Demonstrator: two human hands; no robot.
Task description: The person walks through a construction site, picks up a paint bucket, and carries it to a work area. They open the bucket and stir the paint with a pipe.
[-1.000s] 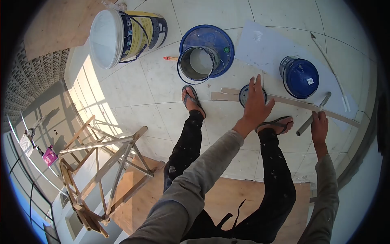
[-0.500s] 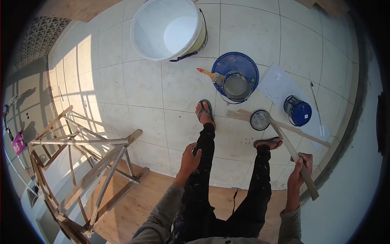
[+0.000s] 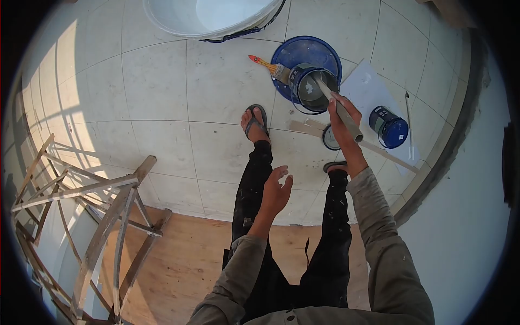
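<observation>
My right hand (image 3: 342, 116) is wrapped round a wooden stick (image 3: 352, 129). The lower end of the stick dips into a small paint can (image 3: 296, 89) with grey paint inside. That can is tilted somewhat and sits on a large blue lid (image 3: 306, 47). A paintbrush (image 3: 265, 63) with a red-tipped handle leans against the can's left side. Over my thigh hovers my left hand (image 3: 277, 192), fingers apart and holding nothing. Below my right forearm lies a small round lid (image 3: 329, 138), partly covered by that hand and wrist.
A big white bucket (image 3: 216, 31) stands at the top. To the right, a blue-lidded can (image 3: 389, 127) rests on white paper (image 3: 362, 86) beside a thin long-handled tool (image 3: 410, 124). Wooden strips (image 3: 390, 155) lie on the tiles. A wooden frame (image 3: 97, 187) stands at left.
My right hand has carried the stick up and left from the round lid into the paint can, which now tilts. My left hand has shifted right and its fingers have spread. The view has shifted.
</observation>
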